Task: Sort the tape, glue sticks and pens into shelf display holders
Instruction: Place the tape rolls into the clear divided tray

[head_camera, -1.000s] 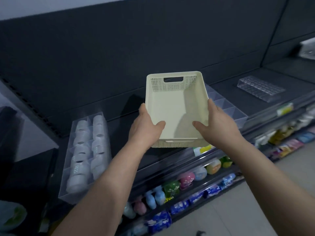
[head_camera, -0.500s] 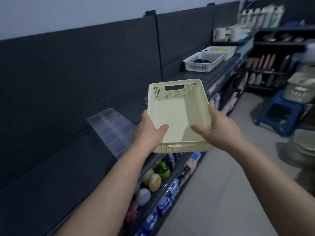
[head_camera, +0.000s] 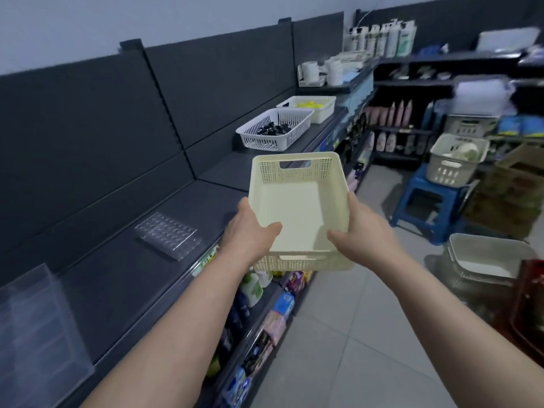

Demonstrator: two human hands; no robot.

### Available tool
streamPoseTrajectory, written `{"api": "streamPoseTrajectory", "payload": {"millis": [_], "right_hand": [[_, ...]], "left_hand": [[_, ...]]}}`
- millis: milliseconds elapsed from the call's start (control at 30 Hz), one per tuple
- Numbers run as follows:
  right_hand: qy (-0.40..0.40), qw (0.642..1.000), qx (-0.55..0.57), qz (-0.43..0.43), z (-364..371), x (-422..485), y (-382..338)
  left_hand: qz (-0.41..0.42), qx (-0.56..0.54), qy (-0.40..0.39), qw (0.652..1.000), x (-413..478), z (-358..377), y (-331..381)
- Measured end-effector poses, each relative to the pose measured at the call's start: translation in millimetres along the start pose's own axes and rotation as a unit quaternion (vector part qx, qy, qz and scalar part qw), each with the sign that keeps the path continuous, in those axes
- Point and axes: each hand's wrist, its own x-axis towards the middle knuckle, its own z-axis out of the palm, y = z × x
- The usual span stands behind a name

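Note:
I hold an empty cream basket in the air over the front edge of the dark shelf. My left hand grips its left rim, thumb inside. My right hand grips the right rim the same way. A clear pen holder with rows of holes lies on the shelf to the left of the basket. A clear compartment holder stands at the near left. Farther along the shelf sit a white basket of black items and a cream basket of yellow items.
Lower shelves below hold bottles and packets. To the right, a blue stool carries a cream basket. A white tub sits on the tiled floor. Back shelves hold bottles.
The view has swung right along the aisle. The tape holder has left the view, the far baskets and stool have come in. Both hands keep their grip on the basket.

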Motion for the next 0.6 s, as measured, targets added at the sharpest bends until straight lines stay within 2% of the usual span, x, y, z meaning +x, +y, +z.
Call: {"api": "streamPoseTrajectory", "payload": {"millis": [333,433,600], "right_hand": [[-0.065,0.997,-0.02,-0.04,56.9,190.5,-20.6],[-0.096,0.993,-0.053,-0.047,78.0,249.4,-30.5],[-0.177,0.981,-0.044,-0.067,117.3,323.0,-35.9]], "left_hand": [[-0.059,-0.074,0.044,0.995,175.7,12.7,-20.5],[-0.095,-0.093,0.055,0.99,224.9,12.4,-29.1],[-0.152,-0.13,0.08,0.977,276.7,19.5,-44.1]]}}
